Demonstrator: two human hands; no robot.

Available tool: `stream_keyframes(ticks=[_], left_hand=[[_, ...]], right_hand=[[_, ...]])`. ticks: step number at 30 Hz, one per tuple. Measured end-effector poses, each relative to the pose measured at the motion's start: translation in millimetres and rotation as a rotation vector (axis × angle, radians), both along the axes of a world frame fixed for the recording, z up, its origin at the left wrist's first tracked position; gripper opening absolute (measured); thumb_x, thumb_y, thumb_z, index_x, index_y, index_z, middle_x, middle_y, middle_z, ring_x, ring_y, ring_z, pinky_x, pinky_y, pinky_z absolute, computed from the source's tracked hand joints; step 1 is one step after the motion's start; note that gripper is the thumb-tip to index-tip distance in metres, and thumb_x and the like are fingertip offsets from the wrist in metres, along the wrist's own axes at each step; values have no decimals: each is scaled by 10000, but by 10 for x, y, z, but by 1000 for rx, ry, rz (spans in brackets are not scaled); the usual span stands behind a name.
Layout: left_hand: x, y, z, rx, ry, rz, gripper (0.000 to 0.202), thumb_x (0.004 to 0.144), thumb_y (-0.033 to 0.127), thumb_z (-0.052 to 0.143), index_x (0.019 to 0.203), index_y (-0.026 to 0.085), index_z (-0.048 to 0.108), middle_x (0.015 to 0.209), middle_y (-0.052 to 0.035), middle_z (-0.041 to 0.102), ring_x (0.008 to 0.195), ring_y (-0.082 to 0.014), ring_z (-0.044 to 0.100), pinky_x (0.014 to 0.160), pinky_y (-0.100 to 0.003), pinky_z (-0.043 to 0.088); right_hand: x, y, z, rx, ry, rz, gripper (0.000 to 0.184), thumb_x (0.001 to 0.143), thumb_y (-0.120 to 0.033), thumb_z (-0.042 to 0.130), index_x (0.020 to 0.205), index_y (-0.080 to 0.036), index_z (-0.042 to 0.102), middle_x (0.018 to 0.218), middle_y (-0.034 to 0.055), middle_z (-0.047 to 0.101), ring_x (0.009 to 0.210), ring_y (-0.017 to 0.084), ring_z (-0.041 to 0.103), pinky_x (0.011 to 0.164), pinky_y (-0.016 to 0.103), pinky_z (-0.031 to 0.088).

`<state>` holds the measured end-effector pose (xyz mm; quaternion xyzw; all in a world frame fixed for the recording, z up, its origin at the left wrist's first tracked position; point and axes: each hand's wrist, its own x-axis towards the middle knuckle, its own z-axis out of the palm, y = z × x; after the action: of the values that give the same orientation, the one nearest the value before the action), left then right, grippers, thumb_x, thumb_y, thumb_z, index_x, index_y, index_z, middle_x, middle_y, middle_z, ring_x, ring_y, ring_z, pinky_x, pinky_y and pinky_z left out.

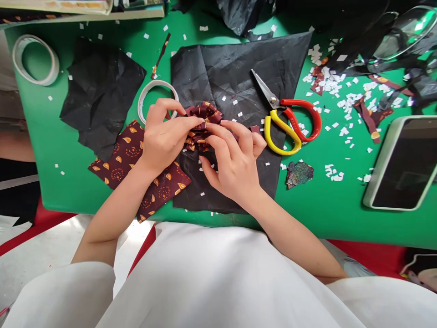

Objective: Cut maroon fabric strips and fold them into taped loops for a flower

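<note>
A bunched piece of maroon patterned cloth (pixel 206 110) lies between my hands, folded into loops and ruffles. My left hand (pixel 164 139) pinches it from the left, thumb and index finger closed on it. From the right, my right hand (pixel 235 157) has curled fingertips on the bundle, with its thumb lower and apart from them. The fingers cover part of the cloth. Under both hands spreads a black crinkled sheet (pixel 232 82). A flat piece of the same patterned cloth (pixel 165 189) lies below my left wrist, and a tape roll (pixel 140 102) sits behind that hand.
Scissors (pixel 273 100) with red and yellow handles lie half open at right. A phone (pixel 403 168), white paper bits (pixel 329 79) and a dark glittery scrap (pixel 299 175) are farther right. Another tape roll (pixel 53 68) and a black piece (pixel 100 86) lie left on the green table (pixel 337 209).
</note>
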<state>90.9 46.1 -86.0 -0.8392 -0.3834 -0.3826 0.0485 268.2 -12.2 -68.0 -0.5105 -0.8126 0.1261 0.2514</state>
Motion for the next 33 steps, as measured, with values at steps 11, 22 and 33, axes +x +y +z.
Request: stream_keyframes(ticks=[11,22,33], left_hand=[[-13,-68,55,-174,37,21,240,903,154,457,923,247,677,748,-7,634,887,-140,568,667,-291,375],[12,-104,96,-403,-56,73,215,876,171,448,919,245,646,788,-14,626,929,-196,572,793,-364,425],[26,-135,89,-424,-253,274,172,823,124,390,881,210,528,897,-37,568,990,-221,524,843,-400,438]], right_hand=[[-24,-4,-18,-111,-137,58,328,903,-365,365,1130,-182,514,1397,86,447,1320,311,295,937,457,225],[-20,-22,108,-156,-276,50,438,910,-489,301,1177,-208,505,1389,72,456,1227,338,351,922,484,220],[-63,-36,202,-148,-285,88,338,916,-370,319,1142,-210,513,1416,41,424,1190,332,370,931,497,191]])
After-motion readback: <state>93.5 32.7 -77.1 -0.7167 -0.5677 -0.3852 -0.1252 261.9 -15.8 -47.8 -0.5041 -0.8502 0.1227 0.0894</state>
